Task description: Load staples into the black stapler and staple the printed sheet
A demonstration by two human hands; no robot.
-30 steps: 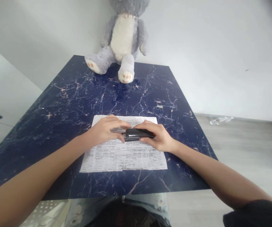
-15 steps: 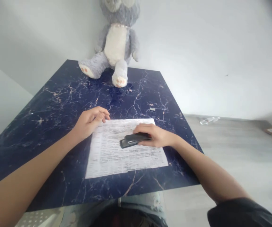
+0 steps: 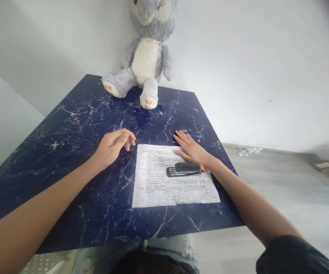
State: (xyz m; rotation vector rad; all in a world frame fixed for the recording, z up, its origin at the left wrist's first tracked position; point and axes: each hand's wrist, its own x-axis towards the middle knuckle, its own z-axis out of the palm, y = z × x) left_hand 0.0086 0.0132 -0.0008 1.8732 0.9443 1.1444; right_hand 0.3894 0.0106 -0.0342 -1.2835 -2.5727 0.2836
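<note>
A dark stapler (image 3: 185, 169) with an orange end lies on a printed sheet of paper (image 3: 158, 190), to the right of its middle. My right hand (image 3: 189, 147) rests flat across the paper's far right corner, fingers spread and empty. Its wrist is close by the stapler's orange end. Just left of the paper's far left corner is my left hand (image 3: 115, 144), its fingers loosely bent and apart from the sheet. Nothing shows in its grasp, though the palm is partly hidden.
The dark blue marbled table (image 3: 96, 201) carries all this. A large grey plush toy (image 3: 149, 57) sits at its far edge against the wall. On the floor to the right lie a clear plastic item (image 3: 250, 151) and a small brown object (image 3: 325, 165).
My right hand has let go of the stapler, which now lies on the paper, and has opened flat beyond it. The paper has shifted right, away from my left hand.
</note>
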